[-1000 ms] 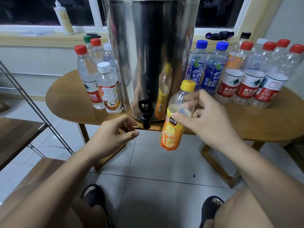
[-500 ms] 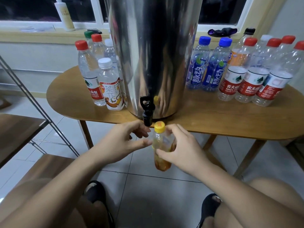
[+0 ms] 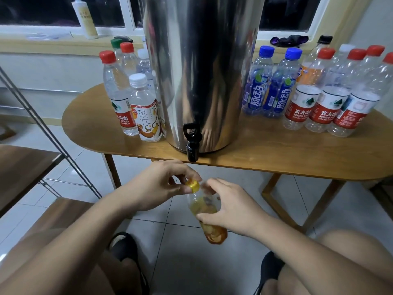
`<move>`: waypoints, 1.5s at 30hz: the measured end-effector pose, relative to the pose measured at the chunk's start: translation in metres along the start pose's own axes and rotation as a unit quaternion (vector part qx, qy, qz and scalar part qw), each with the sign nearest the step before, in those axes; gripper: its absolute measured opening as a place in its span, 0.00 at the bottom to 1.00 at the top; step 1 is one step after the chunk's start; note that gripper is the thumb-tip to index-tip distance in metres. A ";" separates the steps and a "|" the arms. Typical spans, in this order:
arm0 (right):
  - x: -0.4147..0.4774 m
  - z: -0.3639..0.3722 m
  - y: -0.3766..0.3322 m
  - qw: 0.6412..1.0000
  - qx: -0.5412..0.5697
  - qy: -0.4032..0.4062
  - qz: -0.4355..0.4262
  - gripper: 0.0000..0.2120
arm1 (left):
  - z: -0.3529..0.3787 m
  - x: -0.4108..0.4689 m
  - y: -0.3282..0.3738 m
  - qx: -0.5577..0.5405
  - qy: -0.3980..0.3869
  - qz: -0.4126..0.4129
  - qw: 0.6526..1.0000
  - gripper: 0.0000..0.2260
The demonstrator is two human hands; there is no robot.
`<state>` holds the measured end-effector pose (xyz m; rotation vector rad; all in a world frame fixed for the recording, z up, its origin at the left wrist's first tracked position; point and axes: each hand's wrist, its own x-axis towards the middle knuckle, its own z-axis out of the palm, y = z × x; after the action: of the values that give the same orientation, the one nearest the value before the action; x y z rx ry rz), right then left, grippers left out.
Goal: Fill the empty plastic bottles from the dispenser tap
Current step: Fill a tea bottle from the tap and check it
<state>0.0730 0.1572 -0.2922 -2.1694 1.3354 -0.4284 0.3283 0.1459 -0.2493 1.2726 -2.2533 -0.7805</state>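
My right hand (image 3: 234, 207) grips an orange-labelled plastic bottle (image 3: 209, 222) by its body, held below the table edge over the floor. My left hand (image 3: 161, 186) pinches its yellow cap (image 3: 192, 186) with thumb and fingers. The black tap (image 3: 192, 143) sticks out from the base of the steel dispenser (image 3: 202, 69), a short way above the cap. The dispenser stands on the wooden table (image 3: 276, 154).
Capped bottles stand on both sides of the dispenser: red- and white-capped bottles (image 3: 136, 103) at the left, blue-capped bottles (image 3: 270, 86) and red-capped bottles (image 3: 331, 96) at the right. A metal-framed shelf (image 3: 27, 167) stands at the left. My knees and feet are over the tiled floor.
My right hand brought the bottle down from table height to below the tap. My left hand moved in from beside the tap and took hold of the yellow cap.
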 end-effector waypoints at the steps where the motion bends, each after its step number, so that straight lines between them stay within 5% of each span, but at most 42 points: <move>1: -0.001 0.001 0.000 1.000 0.017 -0.006 0.006 0.32 | 0.000 0.000 -0.001 0.007 0.001 -0.005 1.000 0.12; 8: -0.003 0.004 -0.003 0.999 0.036 0.021 -0.001 0.31 | 0.001 0.002 -0.002 0.051 0.018 -0.020 0.998 0.06; 19: -0.003 0.005 -0.004 0.999 -0.017 0.030 -0.016 0.30 | 0.011 0.004 0.000 0.170 0.028 -0.045 0.984 0.25; 27: 0.000 0.002 -0.007 0.999 -0.016 0.030 0.004 0.34 | -0.001 0.001 -0.009 0.007 0.011 -0.018 1.000 0.12; 45: -0.002 0.005 -0.005 1.000 -0.016 0.027 0.001 0.32 | 0.010 0.006 -0.003 0.118 0.028 -0.060 0.991 0.16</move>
<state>0.0778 0.1622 -0.2932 -2.1975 1.3815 -0.4717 0.3208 0.1427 -0.2582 1.5299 -2.2926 -0.5224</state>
